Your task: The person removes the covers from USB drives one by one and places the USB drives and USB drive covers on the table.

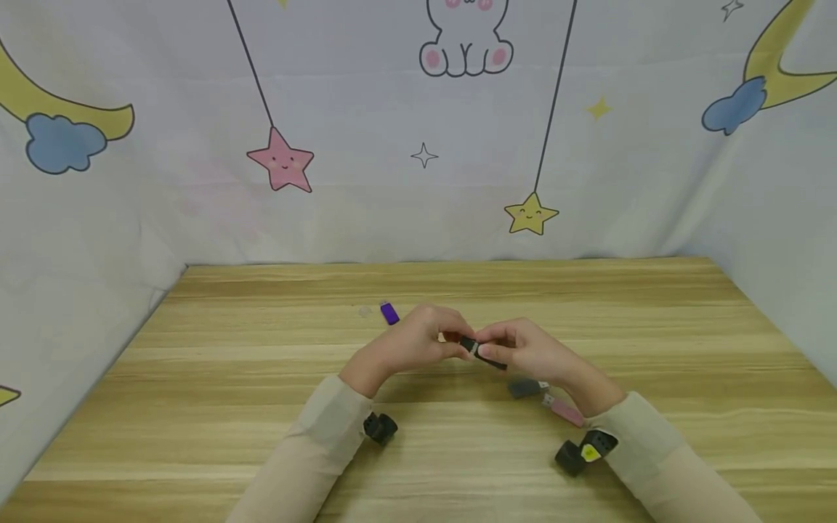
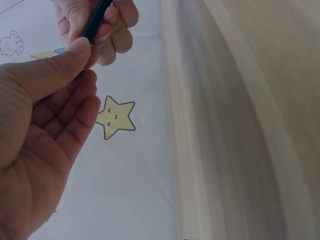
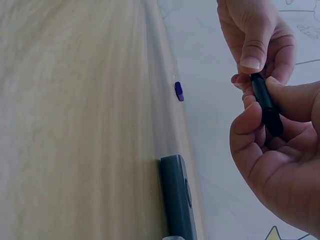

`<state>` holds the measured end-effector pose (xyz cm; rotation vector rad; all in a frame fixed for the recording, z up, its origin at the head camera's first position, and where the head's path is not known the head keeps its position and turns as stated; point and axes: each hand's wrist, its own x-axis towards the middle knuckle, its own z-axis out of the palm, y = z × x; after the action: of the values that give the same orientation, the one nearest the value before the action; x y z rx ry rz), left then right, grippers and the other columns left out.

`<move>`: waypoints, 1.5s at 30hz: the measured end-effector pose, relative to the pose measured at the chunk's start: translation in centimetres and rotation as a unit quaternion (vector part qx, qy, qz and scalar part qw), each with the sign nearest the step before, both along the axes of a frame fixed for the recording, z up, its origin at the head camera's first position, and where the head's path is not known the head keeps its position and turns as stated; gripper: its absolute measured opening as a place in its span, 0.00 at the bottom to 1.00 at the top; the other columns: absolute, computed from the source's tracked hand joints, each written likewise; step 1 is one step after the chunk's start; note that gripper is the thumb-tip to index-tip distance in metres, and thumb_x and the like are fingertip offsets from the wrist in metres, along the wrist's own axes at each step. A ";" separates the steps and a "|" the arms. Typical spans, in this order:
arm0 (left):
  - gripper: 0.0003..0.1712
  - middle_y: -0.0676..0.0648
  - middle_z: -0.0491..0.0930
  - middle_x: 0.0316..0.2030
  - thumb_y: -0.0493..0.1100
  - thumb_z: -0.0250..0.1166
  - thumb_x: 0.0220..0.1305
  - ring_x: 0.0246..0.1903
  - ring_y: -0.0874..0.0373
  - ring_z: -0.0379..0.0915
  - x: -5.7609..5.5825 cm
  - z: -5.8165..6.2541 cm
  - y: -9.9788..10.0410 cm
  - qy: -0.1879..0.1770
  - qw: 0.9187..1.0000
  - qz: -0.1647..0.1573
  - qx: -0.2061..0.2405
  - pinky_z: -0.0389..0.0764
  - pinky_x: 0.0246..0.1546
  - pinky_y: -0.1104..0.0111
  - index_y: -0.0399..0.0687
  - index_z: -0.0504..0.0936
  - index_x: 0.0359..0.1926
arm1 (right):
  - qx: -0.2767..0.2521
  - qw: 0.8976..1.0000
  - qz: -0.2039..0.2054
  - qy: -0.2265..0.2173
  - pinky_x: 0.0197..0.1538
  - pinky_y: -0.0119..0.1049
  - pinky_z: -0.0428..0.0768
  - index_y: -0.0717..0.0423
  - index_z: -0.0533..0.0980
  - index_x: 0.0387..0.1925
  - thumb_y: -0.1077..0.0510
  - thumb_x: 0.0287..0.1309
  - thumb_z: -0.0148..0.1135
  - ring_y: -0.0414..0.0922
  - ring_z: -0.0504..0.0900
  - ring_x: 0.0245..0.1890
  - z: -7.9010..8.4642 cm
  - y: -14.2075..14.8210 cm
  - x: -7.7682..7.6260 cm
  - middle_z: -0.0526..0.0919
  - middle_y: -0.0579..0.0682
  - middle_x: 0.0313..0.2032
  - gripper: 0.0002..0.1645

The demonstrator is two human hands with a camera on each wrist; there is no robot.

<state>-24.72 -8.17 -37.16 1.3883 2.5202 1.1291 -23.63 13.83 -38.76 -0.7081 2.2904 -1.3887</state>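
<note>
Black plastic meets bare fingertips: a person's two hands come together above a wood-grain desk (image 1: 196, 407), with a small black USB stick (image 3: 265, 102) stretched between them. The left hand (image 1: 421, 340) pinches one end between thumb and curled fingers; the right hand (image 1: 532, 354) grips the longer part the same way, so both are closed around the stick and hold nothing else. Seen from the head, the stick slants down towards the right hand, and a narrow pale strip (image 1: 474, 349) shows between the two grips, probably the metal plug between cap and body.

The step in hand looks like work at that joint; whether the cap is coming off or going on cannot be told. The next move seems to call for a firm fingertip pinch on both sides, with the two parts kept in line so that the plug is not bent.

Three more USB sticks lie on the desk. A purple stick (image 1: 389, 313) sits just beyond the left hand, beside a faint clear piece (image 1: 365, 311) too small to name. A grey stick (image 1: 524, 388) lies on the near side of the right hand, its plug exposed, and a pink stick (image 1: 564, 411) lies beside the right wrist, its plug pointing towards the grey one.
</note>
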 end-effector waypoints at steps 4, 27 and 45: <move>0.10 0.48 0.84 0.37 0.36 0.68 0.59 0.32 0.64 0.74 0.1 0.3 0.1 0.002 1.000 0.012 -0.019 0.76 0.32 0.75 0.40 0.86 0.42 | 0.008 1.000 -0.008 -0.001 0.30 0.32 0.73 0.69 0.77 0.51 0.60 0.68 0.54 0.42 0.73 0.27 0.2 0.0 -0.1 0.80 0.58 0.34 0.17; 0.14 0.42 0.83 0.39 0.34 0.66 0.60 0.36 0.56 0.78 -4.2 3.5 -2.3 -0.055 0.993 0.102 -0.022 0.79 0.38 0.67 0.35 0.83 0.48 | 0.010 0.997 -0.071 -0.023 0.44 0.42 0.80 0.67 0.74 0.57 0.55 0.69 0.54 0.56 0.77 0.43 3.1 -0.7 -3.6 0.80 0.57 0.41 0.23; 0.16 0.41 0.83 0.44 0.34 0.66 0.61 0.43 0.52 0.80 -7.4 2.3 -2.4 -0.105 0.978 0.167 -0.065 0.80 0.45 0.63 0.36 0.82 0.51 | 0.029 0.985 -0.151 -0.073 0.53 0.46 0.77 0.62 0.71 0.62 0.51 0.69 0.55 0.52 0.76 0.52 2.7 -3.1 -8.0 0.75 0.61 0.57 0.26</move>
<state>-32.11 -10.60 -34.82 0.7888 2.6740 1.0639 -31.65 10.76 -36.11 -0.2354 2.3793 -1.4415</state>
